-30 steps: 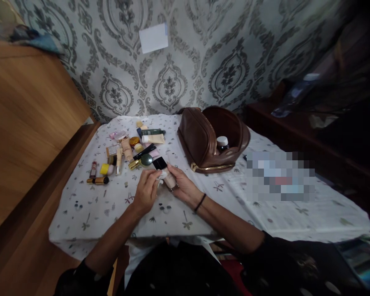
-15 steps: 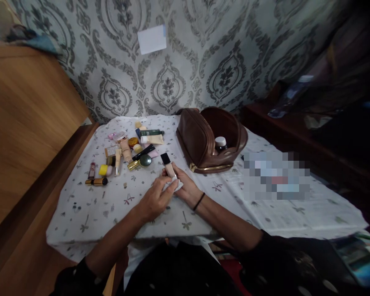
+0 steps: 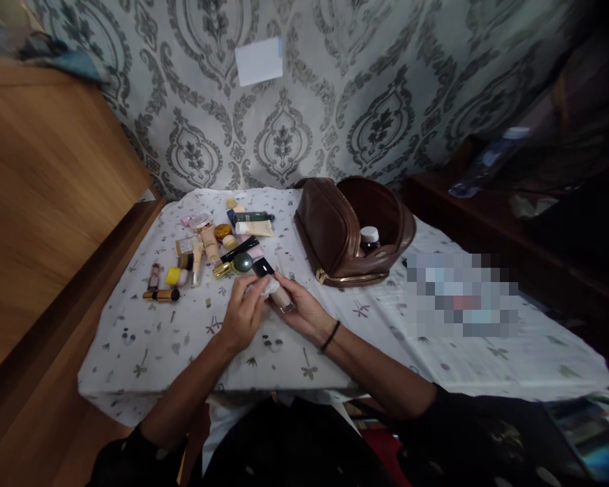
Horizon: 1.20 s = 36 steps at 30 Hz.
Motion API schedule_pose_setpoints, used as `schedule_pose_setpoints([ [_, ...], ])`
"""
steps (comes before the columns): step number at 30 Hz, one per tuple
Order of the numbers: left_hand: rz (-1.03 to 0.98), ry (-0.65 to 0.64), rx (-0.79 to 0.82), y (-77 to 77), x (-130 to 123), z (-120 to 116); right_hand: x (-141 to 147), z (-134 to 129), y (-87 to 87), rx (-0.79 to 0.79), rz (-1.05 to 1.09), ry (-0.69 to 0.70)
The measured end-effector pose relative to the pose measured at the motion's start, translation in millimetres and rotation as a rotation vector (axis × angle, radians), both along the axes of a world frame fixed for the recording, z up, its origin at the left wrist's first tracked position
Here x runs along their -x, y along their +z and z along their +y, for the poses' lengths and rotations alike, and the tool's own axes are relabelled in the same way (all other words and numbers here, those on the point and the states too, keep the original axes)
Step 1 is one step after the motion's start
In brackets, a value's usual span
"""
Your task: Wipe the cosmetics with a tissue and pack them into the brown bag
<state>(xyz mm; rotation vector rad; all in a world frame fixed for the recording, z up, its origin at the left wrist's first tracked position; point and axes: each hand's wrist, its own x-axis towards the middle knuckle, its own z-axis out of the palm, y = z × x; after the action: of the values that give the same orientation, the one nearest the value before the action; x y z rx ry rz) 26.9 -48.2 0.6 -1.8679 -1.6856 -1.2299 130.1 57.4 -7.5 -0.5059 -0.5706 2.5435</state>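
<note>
A foundation bottle with a black cap is held above the table's front half, tilted, its cap toward the back left. My right hand has its fingers wrapped round the clear, beige-filled body. In my left hand a white wipe is pinched against the bottle near the cap. Just behind my left hand lie a round dark green item and a black tube.
Several cosmetics, among them a beige tube and a gold-black tube, lie at the left. An unzipped brown bag holds a white-lidded jar. A blurred patch covers something at the right. A plastic bottle is beyond.
The bottle has tilted further left, and its body has come nearer to me. My left hand has moved the wipe from the lower end up toward the cap. The view has shifted slightly.
</note>
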Motion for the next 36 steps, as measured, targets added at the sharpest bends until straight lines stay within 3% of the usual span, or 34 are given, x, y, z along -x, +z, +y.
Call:
schedule_pose_setpoints([
  [4,-0.133,0.095,-0.030,1.7,8,1,0,-2,1.4,-0.024,-0.011,0.012],
  [8,-0.144,0.087,0.005,1.3,11,1,0,-3,1.4,-0.074,0.027,0.005],
  [16,0.028,-0.132,0.080,-5.7,1,1,6,4,-7.9,-0.061,0.024,-0.036],
  [25,0.064,-0.265,0.117,-2.9,-5,-1,0,5,-0.3,-0.070,-0.004,-0.040],
  [36,-0.129,0.021,0.001,-2.1,5,-1,4,1,-2.7,-0.090,-0.037,-0.050],
])
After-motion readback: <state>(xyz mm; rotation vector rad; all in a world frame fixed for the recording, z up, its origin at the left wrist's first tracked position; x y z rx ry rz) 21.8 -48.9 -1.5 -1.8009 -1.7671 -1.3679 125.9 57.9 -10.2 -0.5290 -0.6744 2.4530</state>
